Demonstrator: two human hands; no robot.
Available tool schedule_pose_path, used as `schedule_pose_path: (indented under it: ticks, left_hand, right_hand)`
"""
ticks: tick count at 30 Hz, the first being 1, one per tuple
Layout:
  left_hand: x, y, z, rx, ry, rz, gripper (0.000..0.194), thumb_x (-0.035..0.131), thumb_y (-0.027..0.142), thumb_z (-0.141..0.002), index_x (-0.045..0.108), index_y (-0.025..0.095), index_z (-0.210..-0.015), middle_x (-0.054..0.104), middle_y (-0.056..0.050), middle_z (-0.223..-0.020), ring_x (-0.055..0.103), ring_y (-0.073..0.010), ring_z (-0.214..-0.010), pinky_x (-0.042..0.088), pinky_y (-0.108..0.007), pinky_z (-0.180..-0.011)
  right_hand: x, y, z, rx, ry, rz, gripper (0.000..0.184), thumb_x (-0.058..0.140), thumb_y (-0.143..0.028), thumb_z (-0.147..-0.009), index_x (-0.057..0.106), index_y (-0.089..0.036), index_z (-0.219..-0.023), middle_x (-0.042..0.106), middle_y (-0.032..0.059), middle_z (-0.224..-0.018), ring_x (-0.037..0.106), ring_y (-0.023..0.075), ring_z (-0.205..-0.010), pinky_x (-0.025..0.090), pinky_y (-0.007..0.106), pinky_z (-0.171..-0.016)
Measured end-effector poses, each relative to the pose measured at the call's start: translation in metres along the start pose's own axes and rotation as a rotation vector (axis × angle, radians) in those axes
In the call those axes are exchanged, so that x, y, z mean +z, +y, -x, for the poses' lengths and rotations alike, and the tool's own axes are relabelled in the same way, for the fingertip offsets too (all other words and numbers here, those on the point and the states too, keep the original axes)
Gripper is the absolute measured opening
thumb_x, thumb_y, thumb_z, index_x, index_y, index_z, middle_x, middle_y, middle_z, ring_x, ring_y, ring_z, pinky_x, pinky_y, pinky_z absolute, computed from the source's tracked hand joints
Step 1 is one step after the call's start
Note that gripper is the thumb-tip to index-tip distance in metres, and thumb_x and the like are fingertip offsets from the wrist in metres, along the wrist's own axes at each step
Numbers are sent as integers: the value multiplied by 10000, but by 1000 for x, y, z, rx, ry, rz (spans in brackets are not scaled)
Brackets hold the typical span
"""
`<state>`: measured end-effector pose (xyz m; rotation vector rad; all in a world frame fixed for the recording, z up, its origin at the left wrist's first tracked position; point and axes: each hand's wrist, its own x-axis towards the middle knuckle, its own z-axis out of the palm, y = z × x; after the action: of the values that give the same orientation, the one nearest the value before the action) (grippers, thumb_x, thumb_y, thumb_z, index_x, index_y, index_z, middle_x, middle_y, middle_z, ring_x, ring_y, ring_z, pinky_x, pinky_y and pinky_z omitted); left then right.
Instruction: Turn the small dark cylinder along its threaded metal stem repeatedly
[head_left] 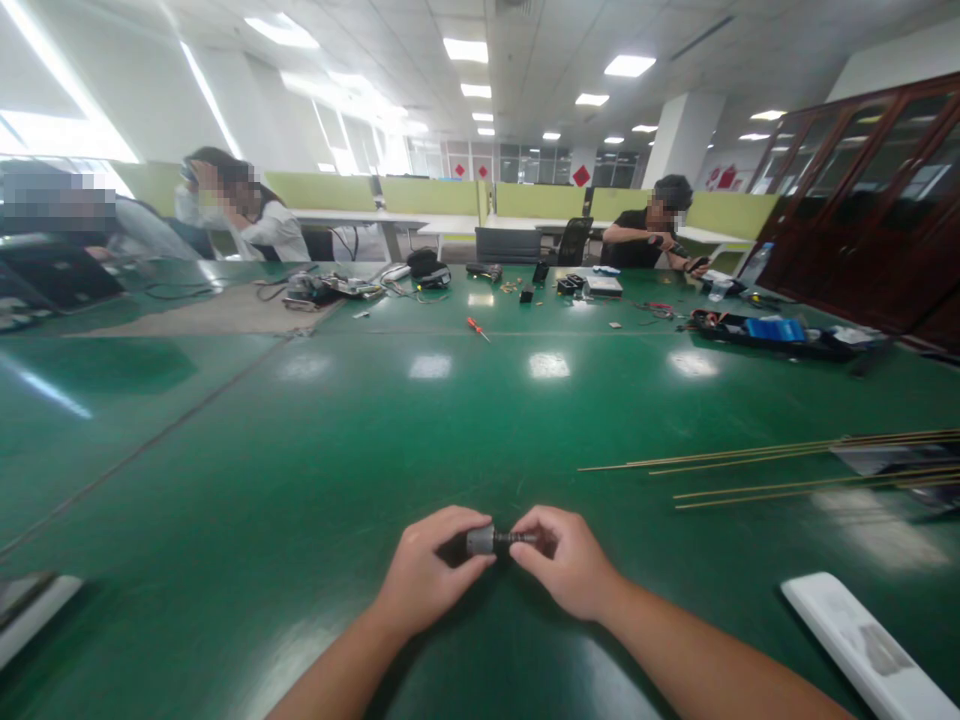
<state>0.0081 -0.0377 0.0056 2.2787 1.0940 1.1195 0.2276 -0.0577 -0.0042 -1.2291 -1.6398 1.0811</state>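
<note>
My left hand (431,568) and my right hand (568,560) meet low in the middle of the head view, just above the green table (300,480). Between them they pinch a small dark grey cylindrical part (481,541) with a short dark shaft (517,539) sticking out to the right. The left fingers wrap the cylinder end. The right thumb and fingers close on the shaft end. Both hands are closed on it; the part's far side is hidden by fingers.
Thin brass rods (787,470) lie to the right. A white flat device (862,645) sits at the lower right. A red screwdriver (477,327), tools and cables litter the far table. Three other people sit at the back.
</note>
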Motion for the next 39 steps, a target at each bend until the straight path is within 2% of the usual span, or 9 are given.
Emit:
schedule_pose_path:
  ticks: [33, 39]
  left_hand:
    - [-1, -3, 0, -56, 54, -20, 254, 775, 225, -754, 725, 248, -1002, 748, -33, -960, 713, -199, -866, 577, -307, -802]
    - [-1, -5, 0, -85, 59, -36, 228, 753, 243, -767, 730, 223, -993, 745, -63, -978, 710, -220, -887, 582, -334, -813]
  right_hand:
    - [-1, -2, -1, -26, 74, -19, 82, 657, -209, -817, 704, -169, -871, 627, -7, -701, 550, 129, -628, 426, 224, -598]
    - [-1, 0, -2, -6, 81, -21, 84, 667, -213, -810, 702, -168, -872, 635, -8, -694, 554, 129, -613, 432, 225, -587]
